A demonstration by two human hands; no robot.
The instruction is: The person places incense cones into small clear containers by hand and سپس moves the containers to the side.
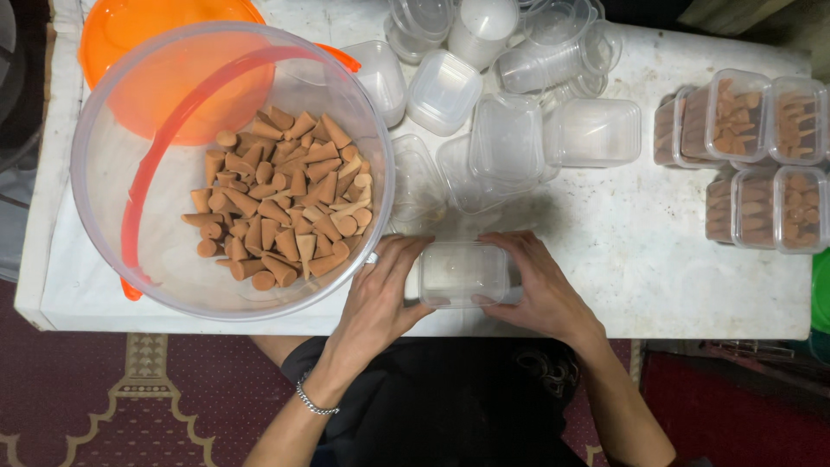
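Both hands close on one small clear box (462, 274) at the near edge of the white tabletop (657, 259): the left hand (380, 298) clasps its left end, the right hand (536, 290) its right end, thumbs underneath. The box looks empty. Pressing evenly at both ends should keep it square.

Left of the box stands a big clear bowl (104, 173) with brown cones (281, 203) heaped inside. Beyond the box lie empty clear tubs (506, 134), some stacked. Far right of it sit filled boxes (761, 160) of cones.
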